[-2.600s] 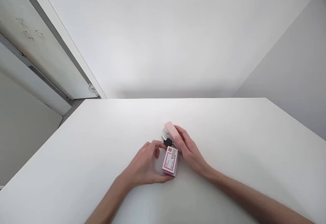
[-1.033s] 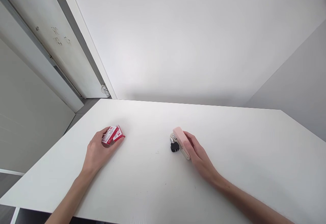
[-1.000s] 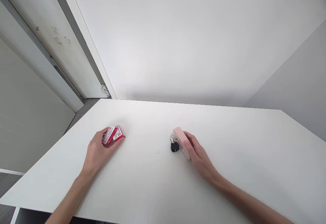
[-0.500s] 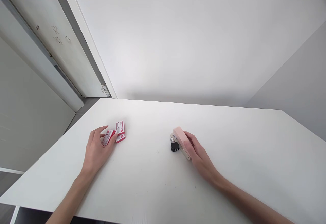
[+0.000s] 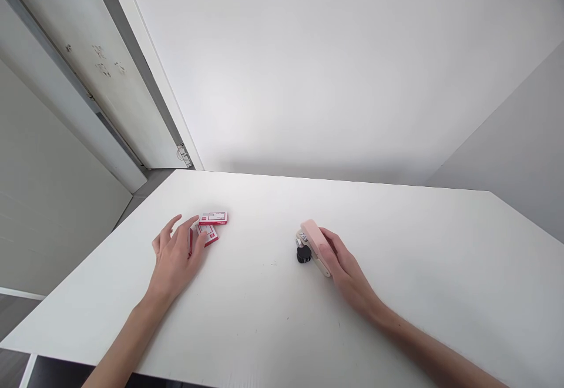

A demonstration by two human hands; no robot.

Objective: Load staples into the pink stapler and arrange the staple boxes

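On the left, my left hand [image 5: 173,254] rests over a few small red-and-white boxes, its fingers spread. One box [image 5: 213,218] lies beyond my index finger, a second box [image 5: 208,235] is by my thumb, and a red edge of another box [image 5: 190,242] shows partly under the fingers. In my right hand [image 5: 341,261] is a pink stapler [image 5: 314,235] with a pale base, tilted on the table, the fingers wrapped round its far side. A small black clip-like item [image 5: 304,253] with a silvery part sits against the stapler's left side.
The white table [image 5: 264,317] runs back to a white wall [image 5: 299,82]. Beyond the left edge stand a worn pale cabinet or door panel [image 5: 88,59] and a grey panel [image 5: 48,188]. Small dark marks dot the tabletop.
My left hand has shifted slightly right and its fingers have spread. The far box has turned sideways and slid right. My right hand and the stapler stay nearly in place.
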